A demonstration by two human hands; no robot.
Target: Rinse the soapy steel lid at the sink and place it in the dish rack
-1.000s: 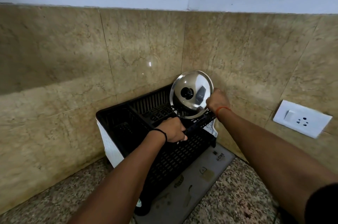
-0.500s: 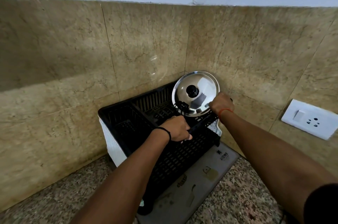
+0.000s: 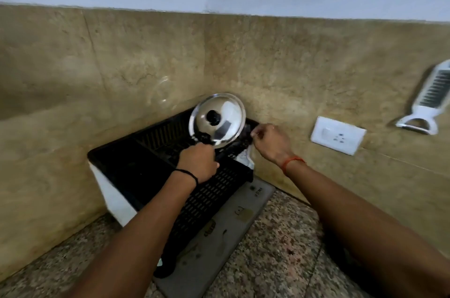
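My two bare arms reach forward over a speckled granite counter (image 3: pixel 280 249) toward a black plastic dish rack (image 3: pixel 146 163) pushed into the corner where two tan stone-tiled walls meet. The steel lid (image 3: pixel 227 124) stands nearly upright at the back right of the rack, its shiny domed top and black knob (image 3: pixel 213 116) facing me, its upper edge near the corner tiles. My left hand (image 3: pixel 198 162), with a thin black band on the wrist, is curled closed at the lid's lower edge over the rack's slotted floor; the fingers are hidden behind the knuckles, so I cannot tell whether they pinch the lid's rim or a part of the rack. My right hand (image 3: pixel 272 139), with an orange thread around the wrist, sits just to the right of the lid at the rack's far right rim, fingers bent loosely together and apart from the lid, holding nothing that I can make out. The rack rests on a grey mat (image 3: pixel 219 236) lying on the counter. On the right wall are a white switch-and-socket plate (image 3: pixel 338 135) and, further right, a white slicer (image 3: pixel 428 100) hanging at a tilt.
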